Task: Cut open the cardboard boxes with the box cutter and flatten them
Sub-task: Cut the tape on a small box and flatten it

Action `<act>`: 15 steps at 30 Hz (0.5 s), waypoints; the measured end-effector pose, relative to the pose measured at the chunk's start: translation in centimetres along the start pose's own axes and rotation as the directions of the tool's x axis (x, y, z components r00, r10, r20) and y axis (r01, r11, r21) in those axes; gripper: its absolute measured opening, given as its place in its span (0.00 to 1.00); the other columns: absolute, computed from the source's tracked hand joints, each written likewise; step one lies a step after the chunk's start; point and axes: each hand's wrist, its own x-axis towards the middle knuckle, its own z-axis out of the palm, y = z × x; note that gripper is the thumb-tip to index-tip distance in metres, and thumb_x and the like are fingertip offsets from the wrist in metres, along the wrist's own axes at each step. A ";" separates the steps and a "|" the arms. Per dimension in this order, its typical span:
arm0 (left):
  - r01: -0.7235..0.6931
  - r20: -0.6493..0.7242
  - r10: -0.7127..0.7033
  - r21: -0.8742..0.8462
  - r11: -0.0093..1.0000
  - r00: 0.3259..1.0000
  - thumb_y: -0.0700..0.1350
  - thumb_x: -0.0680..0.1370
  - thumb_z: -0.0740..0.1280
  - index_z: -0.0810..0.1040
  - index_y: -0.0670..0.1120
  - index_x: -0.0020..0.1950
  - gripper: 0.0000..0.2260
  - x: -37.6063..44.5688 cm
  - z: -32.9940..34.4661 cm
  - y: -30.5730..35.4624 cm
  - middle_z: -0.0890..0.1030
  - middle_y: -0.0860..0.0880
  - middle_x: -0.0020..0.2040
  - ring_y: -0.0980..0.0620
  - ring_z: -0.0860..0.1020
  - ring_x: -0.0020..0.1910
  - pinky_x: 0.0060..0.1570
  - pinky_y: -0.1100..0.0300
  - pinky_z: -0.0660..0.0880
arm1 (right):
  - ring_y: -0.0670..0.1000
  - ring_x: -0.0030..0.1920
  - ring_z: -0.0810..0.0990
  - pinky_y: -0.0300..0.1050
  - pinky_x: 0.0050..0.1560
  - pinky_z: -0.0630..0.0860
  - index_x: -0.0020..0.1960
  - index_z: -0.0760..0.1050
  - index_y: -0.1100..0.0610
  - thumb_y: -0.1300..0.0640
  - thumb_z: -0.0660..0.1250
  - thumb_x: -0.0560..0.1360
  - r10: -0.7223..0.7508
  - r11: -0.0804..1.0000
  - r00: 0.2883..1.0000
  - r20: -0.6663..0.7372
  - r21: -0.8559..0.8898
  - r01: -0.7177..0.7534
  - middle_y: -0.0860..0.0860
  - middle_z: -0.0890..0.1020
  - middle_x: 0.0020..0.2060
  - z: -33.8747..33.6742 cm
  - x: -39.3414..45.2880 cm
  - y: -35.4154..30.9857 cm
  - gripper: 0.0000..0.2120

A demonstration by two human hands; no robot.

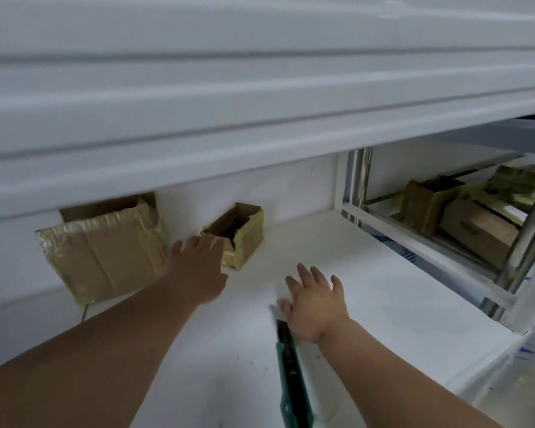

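1. A white shelf [368, 273] carries everything.
2. A large taped cardboard box [105, 251] leans against the back wall at left.
3. A small open box [238, 233] stands just right of it.
4. The left hand [198, 267], grip spread open, reaches the small box's near edge.
5. The right hand [315, 301], grip open, fingers straight, hovers beside the green box cutter [291, 366] lying on the shelf.

I read this as a storeroom or packing area. White metal shelving [368, 273] fills my view, an upper shelf edge [229, 118] overhead at 12 o'clock. Taped cardboard boxes [464, 223] sit stacked on the neighbouring steel rack [365, 180] at 2 o'clock.
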 end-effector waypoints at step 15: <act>0.004 -0.063 0.004 0.122 0.993 0.998 0.46 0.80 0.58 0.56 0.49 0.78 0.26 4.3 1.1 2.1 0.71 0.50 0.68 0.48 0.70 0.67 0.62 0.54 0.69 | 0.56 0.79 0.43 0.58 0.77 0.42 0.79 0.54 0.53 0.49 0.58 0.79 -0.035 0.996 0.999 -0.014 0.080 0.036 0.53 0.46 0.80 1.3 1.3 1.4 0.31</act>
